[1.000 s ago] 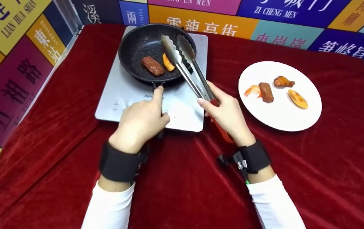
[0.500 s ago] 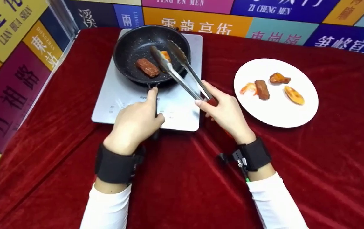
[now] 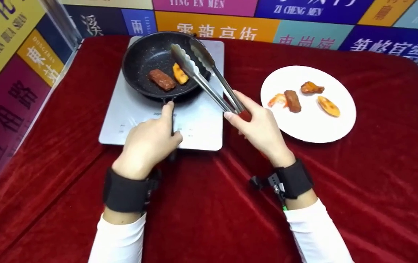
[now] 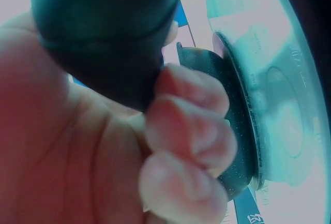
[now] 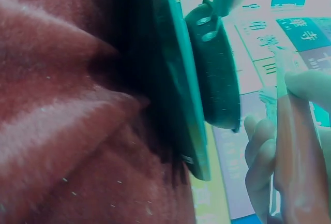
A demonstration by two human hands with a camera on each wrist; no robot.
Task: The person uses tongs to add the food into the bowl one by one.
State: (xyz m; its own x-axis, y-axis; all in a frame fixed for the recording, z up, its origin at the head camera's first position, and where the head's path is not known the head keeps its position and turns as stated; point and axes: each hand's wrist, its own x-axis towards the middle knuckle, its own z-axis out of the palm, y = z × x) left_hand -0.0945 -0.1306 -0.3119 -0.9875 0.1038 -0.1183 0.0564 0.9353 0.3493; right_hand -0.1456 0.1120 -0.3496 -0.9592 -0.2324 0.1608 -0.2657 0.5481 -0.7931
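Note:
My left hand (image 3: 150, 140) grips the black handle (image 4: 108, 38) of the frying pan (image 3: 143, 47), index finger stretched along it toward the rim. Curled fingers (image 4: 189, 136) show around that handle in the left wrist view. In the pan lie a brown piece of meat (image 3: 162, 79) and a yellow oval slice (image 3: 180, 73). My right hand (image 3: 261, 129) holds metal tongs (image 3: 209, 80) by their red grips (image 5: 300, 157). The tongs' scalloped tips are spread over the pan's right side, beside the yellow slice, with nothing between them.
The pan sits on a silver induction cooktop (image 3: 198, 131). To the right, a white plate (image 3: 311, 129) bears a shrimp (image 3: 277, 99), a brown meat piece (image 3: 292, 101), a small drumstick (image 3: 311, 87) and a yellow slice (image 3: 328, 106). Red cloth (image 3: 209, 204) covers the table; printed panels stand behind.
The tongs dipped over the yellow slice half a second ago, then drew back from it; the slice is in full view again, lying in the pan. The whole scene has shifted left.

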